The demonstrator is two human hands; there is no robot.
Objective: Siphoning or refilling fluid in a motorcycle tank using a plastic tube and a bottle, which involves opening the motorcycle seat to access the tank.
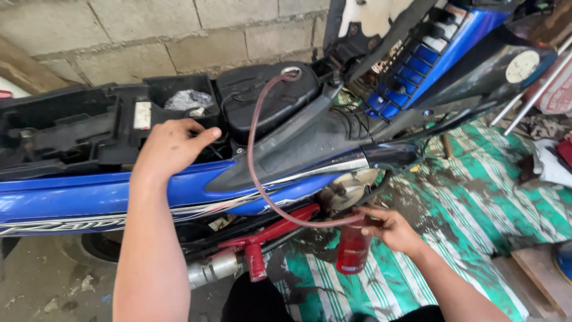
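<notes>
Left hand (173,146) resting loosely, clenched on nothing, on the upper edge of the blue glossy plastic side panel (89,203) of a motorcycle with its seat off; thumb stretched toward the black open under-seat tray (119,128). Behind the hand, a crumpled grey plastic bag (187,98) lying in that tray. Just right of it, the black rounded fuel tank (268,95), its round filler opening (291,73) uncovered. Thin reddish translucent hose (253,149) entering that opening, arching left, dropping down across the dark grey side cover (310,146) and curving right to the mouth of a red translucent plastic bottle (353,247). Below the panel, a red metal foot peg bracket (268,235) and a silver exhaust end (211,269). Bottle standing upright near the floor, low beside the engine. Right hand (393,229) grasping the bottle's top, fingers pinching the hose end at its neck. Underneath, a green-and-white striped woven tarp (476,191), stained dark. Far right, the raised blue seat underside (429,53) leaning upward.
</notes>
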